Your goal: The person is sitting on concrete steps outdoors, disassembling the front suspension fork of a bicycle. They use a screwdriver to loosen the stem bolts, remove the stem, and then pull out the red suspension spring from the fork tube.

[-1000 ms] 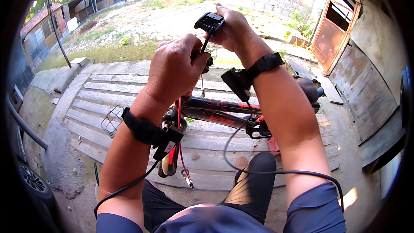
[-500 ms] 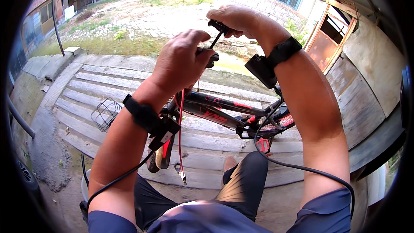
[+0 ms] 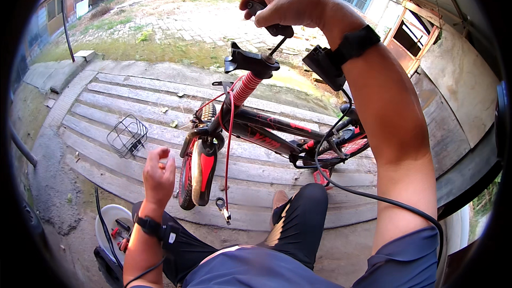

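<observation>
Through my camera, pale slats [image 3: 133, 98] carry a black-and-red bicycle [image 3: 266, 136], its front wheel [image 3: 186, 184] angled toward me. Down left I see a white bucket [image 3: 114, 210] with red and black pieces inside; farther out lies a wire basket [image 3: 127, 133]. I have the right hand [image 3: 293, 8] gripping a black part [image 3: 277, 29] above the stem [image 3: 250, 61], a thin rod [image 3: 278, 46] between them; the left hand [image 3: 158, 176] hangs loosely open.

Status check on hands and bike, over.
Left hand empty, off the bike. Right hand gripping black tool, its rod down at the stem. Red cable hanging beside front wheel; nothing visibly blocking stem.
</observation>
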A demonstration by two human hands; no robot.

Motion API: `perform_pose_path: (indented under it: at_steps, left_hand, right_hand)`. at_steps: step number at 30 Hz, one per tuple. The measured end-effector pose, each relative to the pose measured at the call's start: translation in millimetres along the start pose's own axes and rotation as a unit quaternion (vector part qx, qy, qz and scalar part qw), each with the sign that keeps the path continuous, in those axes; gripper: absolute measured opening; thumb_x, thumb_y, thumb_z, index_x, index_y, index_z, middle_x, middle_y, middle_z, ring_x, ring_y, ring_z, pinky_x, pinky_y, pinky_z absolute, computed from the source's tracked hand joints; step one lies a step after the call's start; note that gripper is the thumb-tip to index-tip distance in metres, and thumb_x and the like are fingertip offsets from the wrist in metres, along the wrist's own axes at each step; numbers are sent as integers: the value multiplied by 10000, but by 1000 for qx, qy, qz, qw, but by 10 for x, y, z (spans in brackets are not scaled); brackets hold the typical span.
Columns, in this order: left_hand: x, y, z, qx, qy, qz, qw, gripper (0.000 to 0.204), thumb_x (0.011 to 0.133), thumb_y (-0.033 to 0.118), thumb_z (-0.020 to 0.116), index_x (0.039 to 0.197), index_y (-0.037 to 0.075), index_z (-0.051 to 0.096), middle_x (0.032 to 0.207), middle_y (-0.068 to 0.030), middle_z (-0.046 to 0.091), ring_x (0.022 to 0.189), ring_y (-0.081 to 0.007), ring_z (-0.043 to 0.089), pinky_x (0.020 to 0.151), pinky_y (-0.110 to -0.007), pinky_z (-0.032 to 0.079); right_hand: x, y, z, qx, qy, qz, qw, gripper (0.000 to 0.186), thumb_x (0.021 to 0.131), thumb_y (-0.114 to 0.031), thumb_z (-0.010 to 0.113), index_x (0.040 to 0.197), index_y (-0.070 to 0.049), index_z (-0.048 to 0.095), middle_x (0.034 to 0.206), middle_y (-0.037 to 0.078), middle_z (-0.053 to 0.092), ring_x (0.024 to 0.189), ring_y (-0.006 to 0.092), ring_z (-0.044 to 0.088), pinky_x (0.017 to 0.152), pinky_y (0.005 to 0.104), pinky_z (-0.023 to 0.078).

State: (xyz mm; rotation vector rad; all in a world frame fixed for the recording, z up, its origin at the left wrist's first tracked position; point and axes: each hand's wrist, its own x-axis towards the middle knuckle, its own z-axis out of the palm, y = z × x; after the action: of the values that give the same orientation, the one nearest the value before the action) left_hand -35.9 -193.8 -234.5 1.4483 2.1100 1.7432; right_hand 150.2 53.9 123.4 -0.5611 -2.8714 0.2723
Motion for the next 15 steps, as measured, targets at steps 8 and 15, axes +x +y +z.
perform_pose_path:
  at_steps: [8, 15]
  left_hand:
    - [-663, -497, 29, 17, -25, -140, 990, 257, 899, 70, 637, 1138, -11, 593, 1015, -139, 674, 911, -216, 666, 808, -332, 531]
    - [-688, -546, 69, 20, -41, -159, 986, 248, 893, 69, 634, 1123, -16, 598, 977, -137, 687, 915, -235, 672, 845, -344, 521]
  right_hand:
    - [-280, -447, 236, -78, -20, -120, 990, 204, 885, -112, 604, 1082, -65, 629, 885, 73, 679, 809, 181, 638, 722, 330, 496]
    - [-300, -336, 638, -127, 373, -172, 903, 313, 930, -228, 562, 1197, -78, 631, 890, 179, 714, 883, 385, 684, 788, 467, 539]
